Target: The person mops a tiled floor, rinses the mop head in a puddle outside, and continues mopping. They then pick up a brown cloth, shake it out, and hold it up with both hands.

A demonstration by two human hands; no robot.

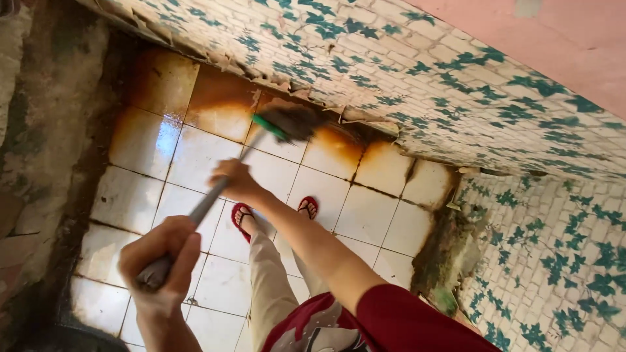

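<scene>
White tiled floor (195, 156), rust-stained along the leaf-patterned wall (404, 72). Long-handled brush (215, 195): its dark head (297, 120) rests on the floor at the wall's foot. Right hand (236, 181) wraps the handle mid-length; left hand (163, 261) wraps its end.

The left hand (160, 261) is near the body, its fingers (186, 244) curled in a closed grip. The right hand (235, 181) is clenched farther forward, its arm stretched out, red sleeve at the shoulder.
</scene>
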